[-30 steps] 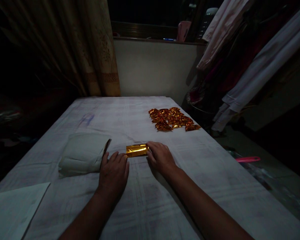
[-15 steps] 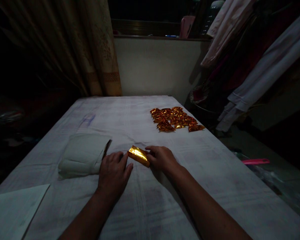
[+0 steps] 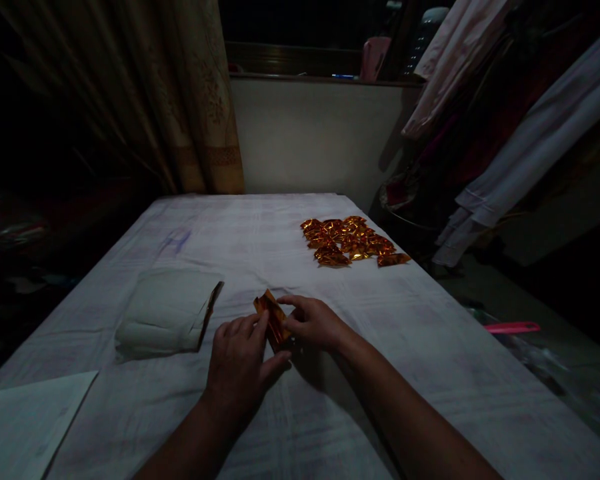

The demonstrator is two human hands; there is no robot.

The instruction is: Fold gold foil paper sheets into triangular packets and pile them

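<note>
A small gold foil packet (image 3: 274, 319) is between my two hands over the cloth-covered table, tilted, with its darker side showing and one end standing up in a point. My right hand (image 3: 314, 323) pinches its right edge between thumb and forefinger. My left hand (image 3: 240, 360) has its forefinger on the packet's left side and its thumb near the lower end, the fingers curved around it. Left of my left hand lies a folded off-white paper bundle (image 3: 165, 313) with a dark open edge at its right. Several similar gold packets (image 3: 350, 240) lie in a pile farther back on the right.
A white sheet (image 3: 30, 420) lies at the table's near left, on a pale checked cloth (image 3: 240, 227). Clothes (image 3: 525, 147) hang along the right side and a curtain (image 3: 180, 100) at the back left. A pink cup (image 3: 375, 57) stands on the sill.
The packet has turned steeper and been tipped up, its bright face now hidden. My left hand has moved right, away from the paper bundle and onto the packet.
</note>
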